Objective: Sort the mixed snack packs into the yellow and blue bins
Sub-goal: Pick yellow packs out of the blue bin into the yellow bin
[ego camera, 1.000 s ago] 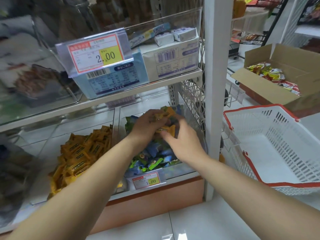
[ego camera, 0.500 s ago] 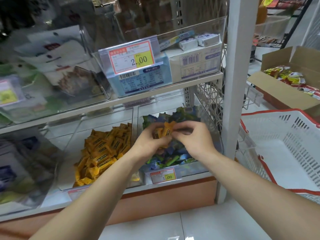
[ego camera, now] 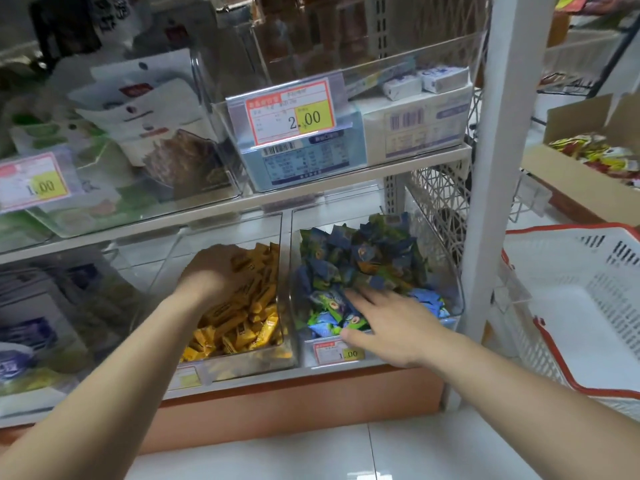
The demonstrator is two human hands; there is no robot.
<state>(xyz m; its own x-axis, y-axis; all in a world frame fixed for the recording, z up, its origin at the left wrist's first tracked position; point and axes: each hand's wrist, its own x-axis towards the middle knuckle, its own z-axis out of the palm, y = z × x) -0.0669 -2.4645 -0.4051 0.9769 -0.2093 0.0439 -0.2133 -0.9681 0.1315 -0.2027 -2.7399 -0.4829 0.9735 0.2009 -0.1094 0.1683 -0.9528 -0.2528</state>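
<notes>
Two clear bins stand side by side on the bottom shelf. The left bin (ego camera: pixel 221 367) holds yellow snack packs (ego camera: pixel 249 317). The right bin (ego camera: pixel 450 271) holds blue and green snack packs (ego camera: pixel 363 254). My left hand (ego camera: pixel 211 271) reaches into the left bin, down over the yellow packs. Its fingers point away behind the back of the hand, so any hold on a pack is hidden. My right hand (ego camera: pixel 388 323) hovers over the front of the right bin, fingers spread and straight, fingertips at the blue packs.
A white shelf post (ego camera: pixel 495 202) rises just right of the bins. Beyond it sits a white basket with a red rim (ego camera: pixel 588 233). A cardboard box of snacks (ego camera: pixel 571 178) lies behind the basket. An upper shelf with clear boxes and price tags (ego camera: pixel 291 112) overhangs the bins.
Both hands were together over the right bin holding yellow packs. Now my left hand has moved left into the yellow bin. My right hand has spread flat over the blue packs.
</notes>
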